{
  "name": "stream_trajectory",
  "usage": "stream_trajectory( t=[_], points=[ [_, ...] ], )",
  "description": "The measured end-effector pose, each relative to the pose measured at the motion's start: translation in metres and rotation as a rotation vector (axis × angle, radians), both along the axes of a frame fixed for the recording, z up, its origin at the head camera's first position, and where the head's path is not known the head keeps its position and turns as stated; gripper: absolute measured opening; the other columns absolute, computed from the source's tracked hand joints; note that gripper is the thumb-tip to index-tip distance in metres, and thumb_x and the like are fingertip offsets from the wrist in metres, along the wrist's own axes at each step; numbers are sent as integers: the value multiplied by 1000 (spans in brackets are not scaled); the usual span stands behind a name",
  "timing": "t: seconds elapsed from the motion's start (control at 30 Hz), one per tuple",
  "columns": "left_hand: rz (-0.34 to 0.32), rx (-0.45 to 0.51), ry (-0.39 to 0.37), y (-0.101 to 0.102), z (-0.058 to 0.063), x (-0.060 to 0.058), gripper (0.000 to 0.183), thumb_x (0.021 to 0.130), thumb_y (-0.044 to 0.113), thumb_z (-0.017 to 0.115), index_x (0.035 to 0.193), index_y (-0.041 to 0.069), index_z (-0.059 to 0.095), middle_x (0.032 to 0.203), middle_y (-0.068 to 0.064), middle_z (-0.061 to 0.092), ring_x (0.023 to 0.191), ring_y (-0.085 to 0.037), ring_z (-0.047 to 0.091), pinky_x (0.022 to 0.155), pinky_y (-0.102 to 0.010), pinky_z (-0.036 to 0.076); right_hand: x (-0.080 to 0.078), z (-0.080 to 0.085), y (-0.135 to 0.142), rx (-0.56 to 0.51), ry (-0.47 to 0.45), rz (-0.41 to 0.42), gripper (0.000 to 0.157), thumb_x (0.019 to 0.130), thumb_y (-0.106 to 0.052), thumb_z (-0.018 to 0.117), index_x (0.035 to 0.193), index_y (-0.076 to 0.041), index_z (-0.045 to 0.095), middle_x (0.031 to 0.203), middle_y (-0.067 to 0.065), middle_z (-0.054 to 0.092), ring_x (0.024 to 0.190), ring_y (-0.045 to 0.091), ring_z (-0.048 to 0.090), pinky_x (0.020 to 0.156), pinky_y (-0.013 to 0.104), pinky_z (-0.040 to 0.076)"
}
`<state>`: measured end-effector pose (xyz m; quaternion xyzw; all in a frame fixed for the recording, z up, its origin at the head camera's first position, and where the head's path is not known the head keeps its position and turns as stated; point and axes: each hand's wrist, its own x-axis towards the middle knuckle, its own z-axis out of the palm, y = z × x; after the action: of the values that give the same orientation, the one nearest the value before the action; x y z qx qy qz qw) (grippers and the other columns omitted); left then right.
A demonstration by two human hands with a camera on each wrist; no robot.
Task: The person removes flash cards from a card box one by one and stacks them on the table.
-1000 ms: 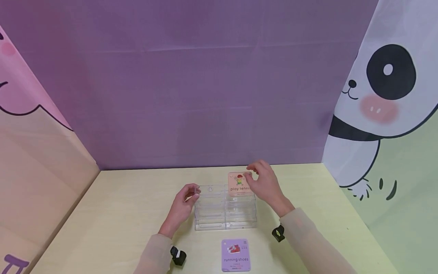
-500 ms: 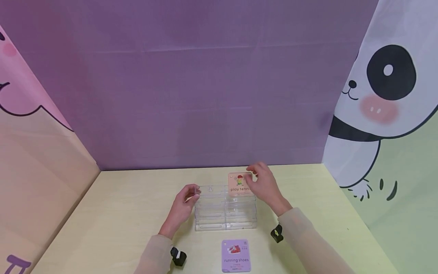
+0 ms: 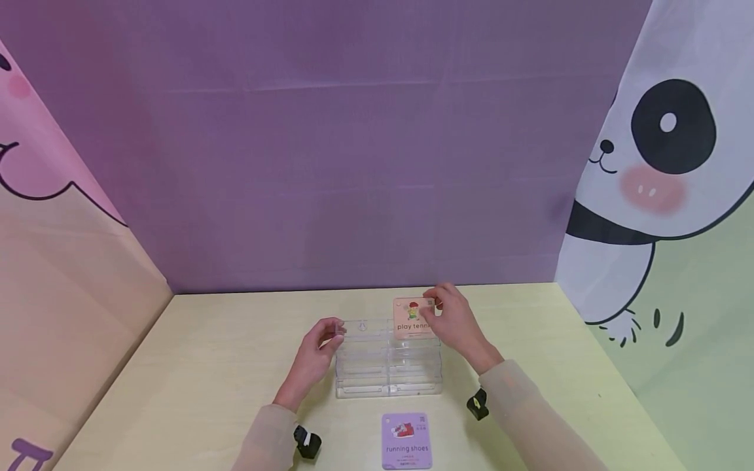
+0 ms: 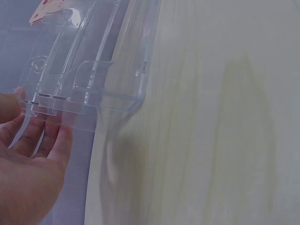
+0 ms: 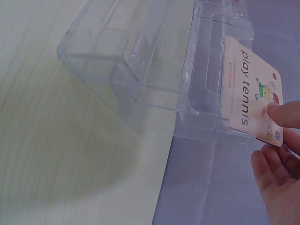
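Observation:
A clear plastic tiered card rack (image 3: 389,373) with two columns stands on the table. My left hand (image 3: 319,343) grips its upper left edge, thumb in front and fingers behind, as the left wrist view shows with the rack (image 4: 93,75) beside the hand (image 4: 35,159). A peach "play tennis" card (image 3: 409,318) sits upright at the top right slot. My right hand (image 3: 459,320) pinches that card's upper right corner; in the right wrist view the card's (image 5: 248,89) lower edge is in the rack. Flat in front of the rack lies a purple "running shoes" card (image 3: 406,441).
The pale wooden table (image 3: 206,373) ends at a purple cloth backdrop (image 3: 365,163). Printed side panels, one with a panda (image 3: 636,222), flank it. Black devices (image 3: 307,442) are worn at both wrists.
Very little differs. My right fingers shift slightly downward at the card's corner, while the left hand, the rack and the purple card keep their places.

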<state>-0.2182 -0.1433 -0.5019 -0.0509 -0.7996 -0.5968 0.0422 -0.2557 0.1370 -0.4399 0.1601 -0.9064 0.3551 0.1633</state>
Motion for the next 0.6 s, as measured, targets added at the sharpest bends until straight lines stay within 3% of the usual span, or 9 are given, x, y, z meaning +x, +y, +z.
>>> stream_trajectory(
  t=[0.33,0.6],
  points=[
    [0,6,0,1,0,0,29,95,5,55,123,9,53,115,-6,60,114,-23,54,102,-41,43,1,0,-1,15,3,-18,22,83,-9,72,103,-5,65,97,2,55,84,23,53,72,30,50],
    [2,-5,-8,0,0,0,30,95,6,55,125,8,52,115,-6,60,115,-24,53,103,-42,42,4,2,-3,9,5,-10,22,85,-10,71,105,-5,64,99,3,55,86,21,53,76,32,52]
  ],
)
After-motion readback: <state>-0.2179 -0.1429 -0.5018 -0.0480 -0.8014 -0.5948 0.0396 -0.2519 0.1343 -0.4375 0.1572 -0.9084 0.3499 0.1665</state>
